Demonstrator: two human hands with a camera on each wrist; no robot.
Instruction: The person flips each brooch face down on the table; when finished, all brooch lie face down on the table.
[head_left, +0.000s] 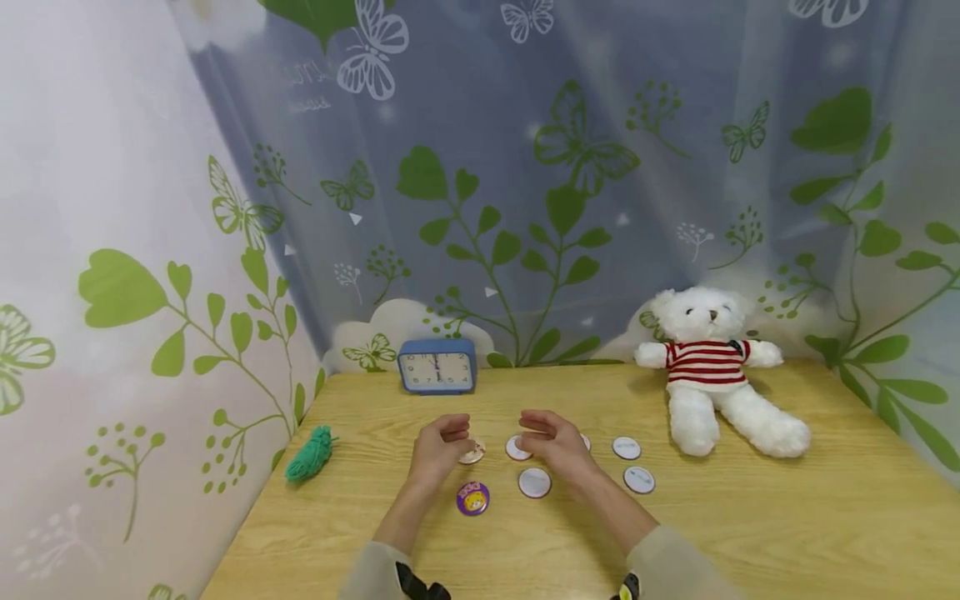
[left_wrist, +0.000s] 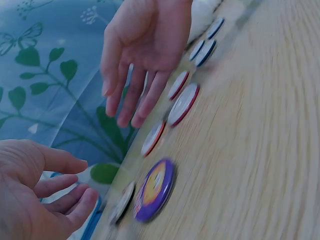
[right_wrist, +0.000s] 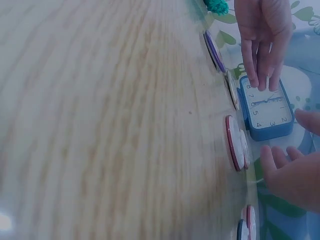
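Note:
My left hand (head_left: 433,454) hovers over the table with its fingers loosely bent and holds nothing. Close by it lie a purple round badge (head_left: 472,499) with a yellow cartoon face and a patterned badge (head_left: 473,453), partly covered by the hand. Facing it, palm inward, my right hand (head_left: 558,446) is also bare, its fingers relaxed. Beneath and beside the right hand are white-faced round badges, one in the front row (head_left: 535,482) and one behind (head_left: 516,448) partly hidden by the fingertips. The left wrist view shows the purple badge (left_wrist: 156,190) lying flat, apart from both hands.
Two more white badges (head_left: 626,448) (head_left: 639,479) lie right of the hands; another is mostly hidden behind the right hand. A blue clock (head_left: 438,367) stands at the back, a green yarn bundle (head_left: 310,455) lies left, and a white teddy bear (head_left: 705,367) sits back right.

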